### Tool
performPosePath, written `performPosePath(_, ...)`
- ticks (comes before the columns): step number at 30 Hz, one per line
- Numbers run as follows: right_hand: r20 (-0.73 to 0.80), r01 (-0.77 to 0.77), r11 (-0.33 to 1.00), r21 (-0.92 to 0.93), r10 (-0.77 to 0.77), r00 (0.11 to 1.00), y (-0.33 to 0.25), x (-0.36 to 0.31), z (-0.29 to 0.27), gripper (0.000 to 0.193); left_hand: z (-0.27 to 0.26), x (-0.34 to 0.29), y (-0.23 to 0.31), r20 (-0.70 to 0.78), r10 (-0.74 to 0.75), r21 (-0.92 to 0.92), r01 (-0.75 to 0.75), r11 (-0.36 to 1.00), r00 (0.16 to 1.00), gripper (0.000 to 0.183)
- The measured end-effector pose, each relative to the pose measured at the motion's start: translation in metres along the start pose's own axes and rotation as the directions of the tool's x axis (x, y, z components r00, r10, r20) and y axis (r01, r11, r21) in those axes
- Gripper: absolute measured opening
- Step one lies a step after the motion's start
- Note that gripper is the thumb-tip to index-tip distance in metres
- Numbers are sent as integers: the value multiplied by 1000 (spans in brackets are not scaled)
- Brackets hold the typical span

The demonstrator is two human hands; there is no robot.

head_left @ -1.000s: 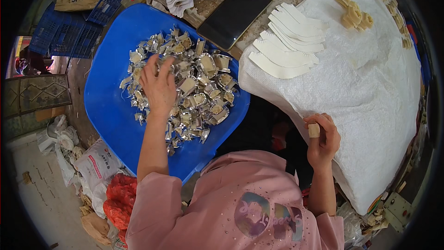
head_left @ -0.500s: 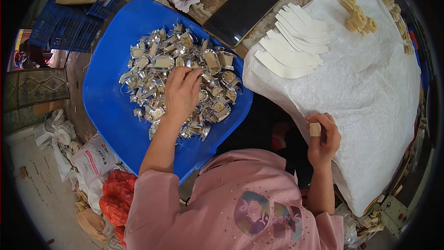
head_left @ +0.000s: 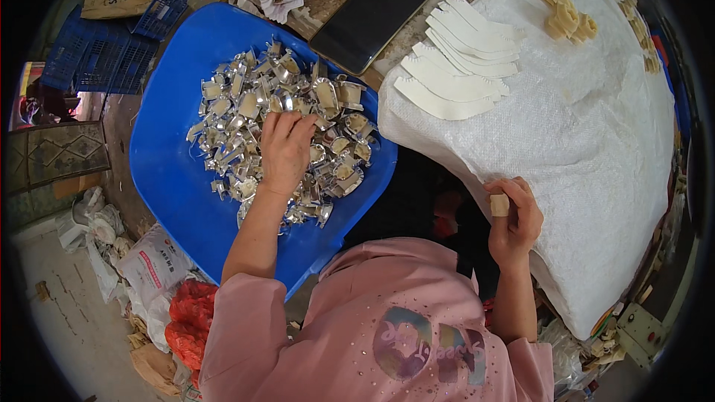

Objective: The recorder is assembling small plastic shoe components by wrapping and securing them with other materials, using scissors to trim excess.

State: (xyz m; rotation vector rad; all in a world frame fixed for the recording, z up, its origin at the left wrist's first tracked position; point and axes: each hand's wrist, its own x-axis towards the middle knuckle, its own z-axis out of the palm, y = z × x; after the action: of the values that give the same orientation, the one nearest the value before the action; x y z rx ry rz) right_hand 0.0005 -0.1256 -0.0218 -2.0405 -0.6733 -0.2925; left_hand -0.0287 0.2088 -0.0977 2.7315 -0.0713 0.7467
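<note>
My left hand (head_left: 285,150) is over a heap of small shiny silver pieces with beige inner faces (head_left: 246,145), inside a blue plastic basin (head_left: 167,145). Its fingers are somewhat apart and reach down onto the pieces; the thumb and fingertips are partly hidden, and no held piece shows. To the right, beside the edge of a white woven sack (head_left: 588,156), my right hand (head_left: 519,219) is closed around a small beige block (head_left: 499,205), with the block's pale face showing between thumb and fingers.
White curved strips (head_left: 465,59) lie fanned on the sack, near several tan rolled strips (head_left: 564,15). Behind the basin, a black phone (head_left: 370,18) rests on the worn table. Blue crates (head_left: 97,52) stand at the far left; a red bag (head_left: 191,320) is below.
The view has shifted slightly, so the basin, phone and sack appear a little further left. My left hand stays at the silver pieces, its fingers slightly moved. My right hand keeps the block.
</note>
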Motion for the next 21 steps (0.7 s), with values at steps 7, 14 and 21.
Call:
performPosePath(7, -14, -21, 1000, 7, 21, 1000, -1, -1, -3, 23, 5, 1, 2, 44, -65, 67, 62, 996, 997, 24)
performPosePath(14, 67, -83, 994, 71, 78, 995, -10, 30, -10, 25, -11, 8, 14, 133, -130, 16, 129, 992, 983, 23)
performPosePath(21, 222, 58, 982, -181, -16, 975, 8, 93, 2, 32, -24, 51, 72, -81, -138, -297, 108, 949, 987, 24)
